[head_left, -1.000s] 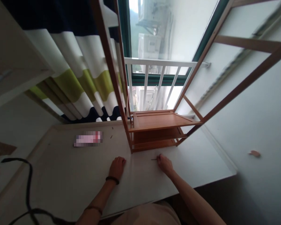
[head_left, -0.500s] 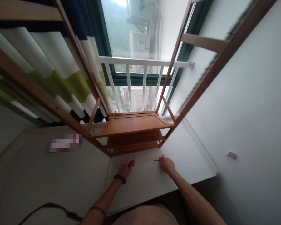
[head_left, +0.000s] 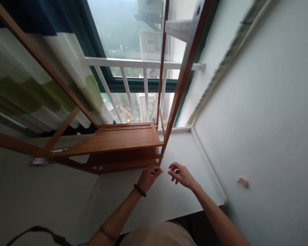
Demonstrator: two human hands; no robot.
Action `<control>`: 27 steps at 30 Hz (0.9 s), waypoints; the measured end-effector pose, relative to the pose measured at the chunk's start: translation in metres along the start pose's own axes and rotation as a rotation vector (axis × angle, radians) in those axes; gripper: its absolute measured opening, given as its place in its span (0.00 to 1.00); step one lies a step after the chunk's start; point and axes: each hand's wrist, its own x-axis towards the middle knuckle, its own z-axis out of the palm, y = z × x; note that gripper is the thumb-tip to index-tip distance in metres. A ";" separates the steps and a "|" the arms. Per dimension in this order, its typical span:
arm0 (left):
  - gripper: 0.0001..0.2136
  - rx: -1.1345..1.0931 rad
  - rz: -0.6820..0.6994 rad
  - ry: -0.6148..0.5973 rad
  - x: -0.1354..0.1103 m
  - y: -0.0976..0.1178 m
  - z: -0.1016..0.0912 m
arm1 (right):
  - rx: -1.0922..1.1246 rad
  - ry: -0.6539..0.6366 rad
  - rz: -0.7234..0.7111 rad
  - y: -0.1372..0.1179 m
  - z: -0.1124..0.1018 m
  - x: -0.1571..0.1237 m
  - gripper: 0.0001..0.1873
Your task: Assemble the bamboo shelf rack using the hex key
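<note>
The wooden shelf rack (head_left: pixel 118 138) stands on a white surface (head_left: pixel 133 201) in front of me. At the foot of its right front post, my left hand (head_left: pixel 147 177) is closed in a pinch. A tiny dark piece, apparently a screw (head_left: pixel 163 171), pokes out from its fingertips. Just to the right, my right hand (head_left: pixel 181 175) is open, its fingers spread and slightly curled towards the left fingertips. Nothing shows in it.
Behind the rack are a white railing (head_left: pixel 128 63) and a window. A striped curtain (head_left: pixel 41 78) hangs on the left. To the right, a wall (head_left: pixel 272 112) carries a small pink hook (head_left: pixel 243 182). A dark strap (head_left: pixel 36 229) lies at lower left. A blurred-out item (head_left: pixel 39 160) is at left.
My view has swung right, and the rack sits further left. My left hand has come to the right post's foot. My right hand has opened; the thin dark rod it held is out of sight.
</note>
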 end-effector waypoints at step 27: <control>0.15 0.946 -0.092 -0.273 0.154 0.173 -0.120 | 0.361 0.200 -0.252 -0.088 -0.058 0.082 0.21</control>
